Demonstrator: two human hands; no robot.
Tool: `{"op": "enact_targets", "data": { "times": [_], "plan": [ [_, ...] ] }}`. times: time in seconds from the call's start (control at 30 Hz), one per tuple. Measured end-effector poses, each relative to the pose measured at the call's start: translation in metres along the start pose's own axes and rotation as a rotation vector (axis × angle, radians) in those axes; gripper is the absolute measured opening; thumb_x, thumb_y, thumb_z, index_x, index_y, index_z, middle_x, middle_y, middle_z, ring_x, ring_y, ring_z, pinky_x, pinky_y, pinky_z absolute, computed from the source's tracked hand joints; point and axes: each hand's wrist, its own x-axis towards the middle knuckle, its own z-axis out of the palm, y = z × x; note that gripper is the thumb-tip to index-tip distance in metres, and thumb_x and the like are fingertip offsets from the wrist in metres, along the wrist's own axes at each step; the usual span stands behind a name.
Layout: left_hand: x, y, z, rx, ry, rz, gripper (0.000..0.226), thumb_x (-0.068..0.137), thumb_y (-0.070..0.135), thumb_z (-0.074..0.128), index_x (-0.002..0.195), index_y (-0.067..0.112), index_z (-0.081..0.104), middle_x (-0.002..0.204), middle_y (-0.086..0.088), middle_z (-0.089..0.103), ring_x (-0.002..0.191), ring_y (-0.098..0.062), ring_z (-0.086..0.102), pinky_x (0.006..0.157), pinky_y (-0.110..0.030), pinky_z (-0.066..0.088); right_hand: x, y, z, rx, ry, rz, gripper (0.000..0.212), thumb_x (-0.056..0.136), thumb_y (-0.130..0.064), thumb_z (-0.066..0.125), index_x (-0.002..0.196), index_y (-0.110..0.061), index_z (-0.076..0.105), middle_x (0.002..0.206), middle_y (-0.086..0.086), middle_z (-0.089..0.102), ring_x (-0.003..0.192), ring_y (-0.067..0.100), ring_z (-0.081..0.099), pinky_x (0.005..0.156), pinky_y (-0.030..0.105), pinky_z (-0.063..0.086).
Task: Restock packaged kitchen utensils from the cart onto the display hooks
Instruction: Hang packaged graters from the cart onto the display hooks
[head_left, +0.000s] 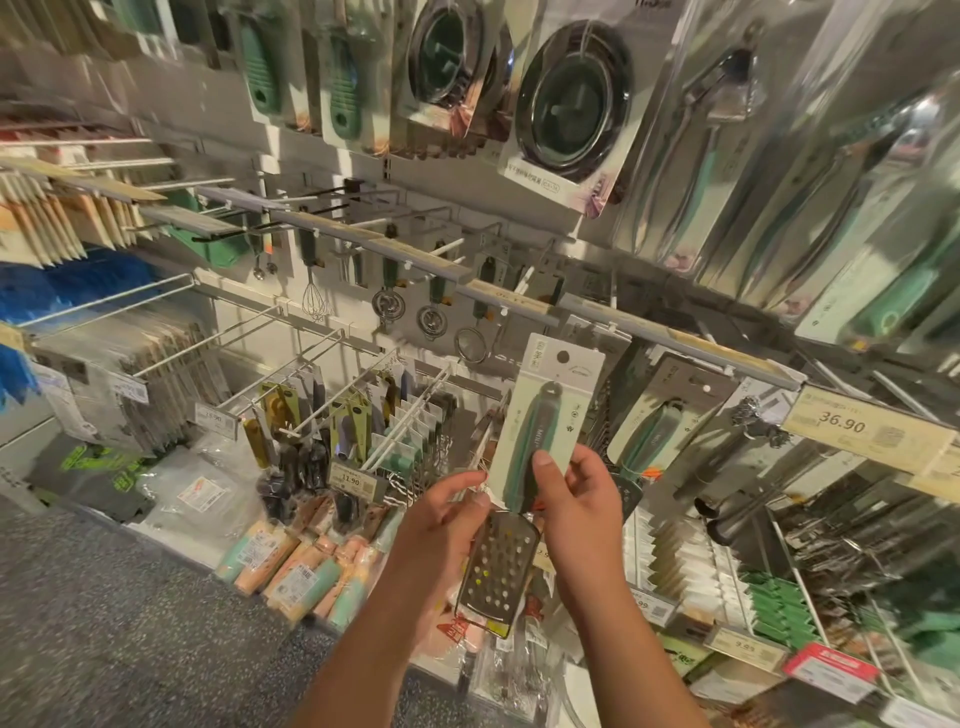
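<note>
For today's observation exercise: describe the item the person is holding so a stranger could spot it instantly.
Below the grey price rail, both hands, left hand and right hand, hold a carded grater. Unlike the hanging ones, its perforated steel blade shows fully.

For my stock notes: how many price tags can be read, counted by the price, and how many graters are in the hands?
36.90 tag: 1
11.90 tags: 2
9.99 tag: 1
Grater held in hands: 1
Total: 5
</note>
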Motion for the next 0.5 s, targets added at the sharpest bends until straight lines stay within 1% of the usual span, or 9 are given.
{"op": "enact_targets", "data": {
  "times": [0.03,0.1,0.2,0.23,0.27,0.33,0.4,0.43,0.5],
  "plan": [
    [-0.001,0.001,0.0,0.009,-0.012,0.006,0.021,0.099,0.037,0.067,0.11,0.055,0.07,0.112,-0.014,0.075,0.108,-0.035,0.071,0.102,-0.055,0.054,0.001,0.0,-0.003,0.003,0.023,-0.004,0.007,0.101,-0.016,0.064,0.106,-0.016,0.068,0.096,0.005,0.077,0.086,0.024,0.071,0.08,0.049,0.057],
    [-0.001,0.001,0.0,0.018,-0.019,0.034,0.021,0.1,0.035,0.067,0.113,0.051,0.069,0.11,-0.002,0.076,0.107,-0.023,0.072,0.1,-0.044,0.057,0.002,0.0,-0.007,0.016,0.059,-0.015,0.008,0.102,-0.017,0.063,0.108,-0.016,0.068,0.097,0.004,0.078,0.089,0.025,0.072,0.078,0.046,0.057],
    [-0.002,0.002,0.001,0.003,-0.034,0.051,0.023,0.1,0.028,0.067,0.118,0.043,0.066,0.099,0.009,0.076,0.099,-0.012,0.073,0.093,-0.033,0.059,0.004,-0.004,-0.011,0.038,0.105,-0.019,0.009,0.103,-0.016,0.061,0.109,-0.014,0.068,0.095,0.0,0.078,0.083,0.017,0.071,0.069,0.029,0.056],
    [-0.003,0.003,0.001,0.002,-0.033,0.053,0.023,0.1,0.028,0.067,0.117,0.043,0.065,0.099,0.012,0.077,0.097,-0.009,0.074,0.09,-0.029,0.06,0.005,-0.003,-0.012,0.033,0.114,-0.017,0.009,0.103,-0.017,0.061,0.107,-0.014,0.068,0.091,-0.001,0.077,0.079,0.016,0.069,0.067,0.028,0.055],
    [-0.002,0.003,0.001,-0.002,-0.03,0.053,0.023,0.1,0.027,0.067,0.116,0.044,0.064,0.1,0.013,0.078,0.096,-0.007,0.074,0.086,-0.026,0.059,0.006,-0.003,-0.013,0.023,0.117,-0.017,0.008,0.103,-0.018,0.061,0.105,-0.014,0.068,0.088,0.0,0.075,0.076,0.017,0.066,0.067,0.031,0.053],
    [-0.002,0.004,0.001,-0.013,-0.027,0.052,0.023,0.1,0.027,0.067,0.117,0.043,0.064,0.103,0.011,0.078,0.095,-0.005,0.075,0.084,-0.023,0.058,0.009,-0.003,-0.013,-0.005,0.12,-0.035,0.013,0.103,-0.024,0.063,0.1,-0.011,0.066,0.084,0.009,0.068,0.074,0.022,0.059,0.068,0.04,0.047],
    [-0.002,0.006,0.001,-0.023,-0.026,0.05,0.023,0.101,0.028,0.066,0.119,0.041,0.064,0.106,0.01,0.078,0.096,-0.005,0.074,0.086,-0.025,0.058,0.012,-0.003,-0.012,-0.007,0.125,-0.036,0.014,0.103,-0.026,0.063,0.101,-0.013,0.067,0.088,0.014,0.071,0.075,0.025,0.061,0.069,0.042,0.049],
    [-0.002,0.006,0.001,-0.029,-0.024,0.051,0.024,0.101,0.027,0.066,0.12,0.04,0.064,0.106,0.009,0.078,0.097,-0.006,0.075,0.087,-0.026,0.058,0.014,-0.003,-0.011,-0.005,0.131,-0.032,0.011,0.103,-0.026,0.063,0.103,-0.016,0.068,0.092,0.013,0.073,0.078,0.025,0.065,0.071,0.042,0.051],
    [-0.002,0.006,0.0,-0.045,-0.018,0.051,0.024,0.1,0.026,0.066,0.121,0.038,0.064,0.104,0.009,0.079,0.097,-0.007,0.075,0.09,-0.029,0.059,0.016,-0.004,-0.009,-0.004,0.146,-0.024,0.012,0.103,-0.024,0.062,0.11,-0.019,0.07,0.095,0.001,0.078,0.085,0.021,0.072,0.076,0.039,0.057]
  ]
}}
